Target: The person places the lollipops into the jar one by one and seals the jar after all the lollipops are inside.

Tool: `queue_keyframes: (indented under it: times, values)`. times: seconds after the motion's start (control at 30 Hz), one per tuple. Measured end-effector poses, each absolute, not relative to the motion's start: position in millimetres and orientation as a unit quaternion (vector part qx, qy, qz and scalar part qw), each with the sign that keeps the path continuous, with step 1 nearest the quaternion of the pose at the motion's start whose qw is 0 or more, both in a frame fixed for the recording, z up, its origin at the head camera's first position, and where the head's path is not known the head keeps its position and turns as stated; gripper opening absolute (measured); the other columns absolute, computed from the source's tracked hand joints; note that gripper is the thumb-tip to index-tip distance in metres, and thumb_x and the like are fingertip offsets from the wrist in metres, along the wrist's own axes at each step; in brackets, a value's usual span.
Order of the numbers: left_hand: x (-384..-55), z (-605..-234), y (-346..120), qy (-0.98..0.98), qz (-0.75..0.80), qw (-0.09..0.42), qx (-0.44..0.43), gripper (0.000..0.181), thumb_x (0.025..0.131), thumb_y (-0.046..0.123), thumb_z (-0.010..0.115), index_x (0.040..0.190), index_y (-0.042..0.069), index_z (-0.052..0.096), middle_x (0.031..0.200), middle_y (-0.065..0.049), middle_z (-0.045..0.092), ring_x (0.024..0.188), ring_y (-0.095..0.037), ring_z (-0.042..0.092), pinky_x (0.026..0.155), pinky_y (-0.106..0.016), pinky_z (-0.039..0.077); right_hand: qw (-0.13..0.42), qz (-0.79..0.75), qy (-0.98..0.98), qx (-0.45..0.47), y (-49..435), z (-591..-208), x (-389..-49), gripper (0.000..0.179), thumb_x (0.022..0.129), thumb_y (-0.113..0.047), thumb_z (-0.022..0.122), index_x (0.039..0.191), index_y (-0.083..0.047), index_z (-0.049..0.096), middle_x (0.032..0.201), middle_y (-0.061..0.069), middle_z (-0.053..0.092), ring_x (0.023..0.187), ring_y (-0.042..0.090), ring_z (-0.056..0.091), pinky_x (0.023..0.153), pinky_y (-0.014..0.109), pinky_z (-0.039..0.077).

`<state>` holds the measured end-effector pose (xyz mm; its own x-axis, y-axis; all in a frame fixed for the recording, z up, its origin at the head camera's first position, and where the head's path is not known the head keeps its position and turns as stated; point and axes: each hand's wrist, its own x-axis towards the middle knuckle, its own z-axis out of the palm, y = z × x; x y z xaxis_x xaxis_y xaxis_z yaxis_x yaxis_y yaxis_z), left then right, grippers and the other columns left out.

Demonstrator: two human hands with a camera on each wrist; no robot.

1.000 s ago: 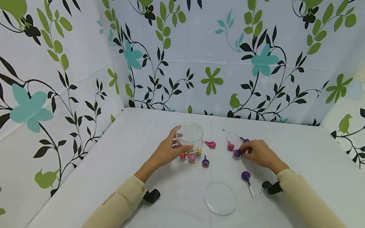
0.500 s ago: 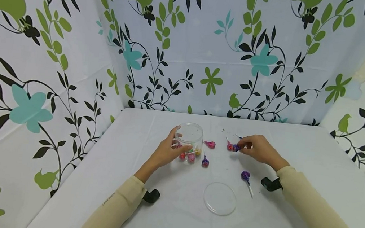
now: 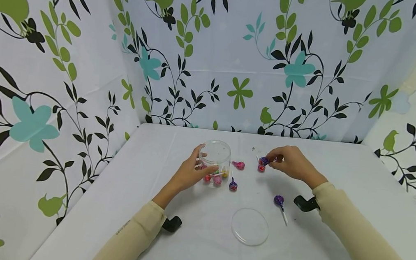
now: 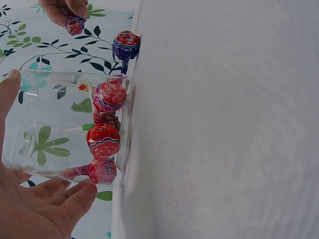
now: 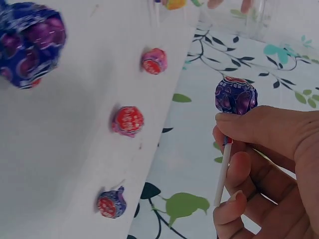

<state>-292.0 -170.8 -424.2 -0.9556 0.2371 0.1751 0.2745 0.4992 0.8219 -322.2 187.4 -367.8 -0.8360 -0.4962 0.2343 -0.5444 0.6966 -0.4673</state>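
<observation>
My left hand point(image 3: 189, 173) grips a clear plastic jar point(image 3: 217, 155) around its side, thumb at the front. Wrapped lollipops, red and pink among them, lie in the bottom of the jar, as the left wrist view shows with a red one point(image 4: 103, 141). My right hand point(image 3: 293, 164) pinches a blue-purple lollipop point(image 5: 236, 95) just below its wrapped head, the white stick running down along the curled fingers. In the head view this lollipop overlaps a red one point(image 3: 261, 168) on the table. The jar's top is uncovered.
A pink lollipop point(image 3: 238, 165) and a purple one point(image 3: 233, 184) lie right of the jar. Another purple lollipop point(image 3: 279, 200) lies nearer, beside a clear round lid point(image 3: 250, 227). A patterned curtain point(image 3: 206, 64) borders the white table point(image 3: 198, 244).
My right hand has moved up and left in the head view, carrying the blue-purple lollipop away from me over the red one. The left hand and jar stay in place.
</observation>
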Motion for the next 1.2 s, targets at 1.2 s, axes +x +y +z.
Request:
queue_keyframes:
  times: [1.2]
  values:
    - [-293, -424, -171, -0.868, -0.475, 0.015, -0.142, 0.096, 0.093, 0.055, 0.074, 0.166, 0.025, 0.019, 0.157, -0.011, 0.046, 0.140, -0.038, 0.048, 0.110, -0.056, 0.043, 0.068, 0.258, -0.907, 0.324, 127, -314, -318, 0.018, 0.092, -0.002, 0.079, 0.109, -0.003, 0.080, 0.088, 0.001, 0.071, 0.077, 0.021, 0.056, 0.062, 0.033, 0.052]
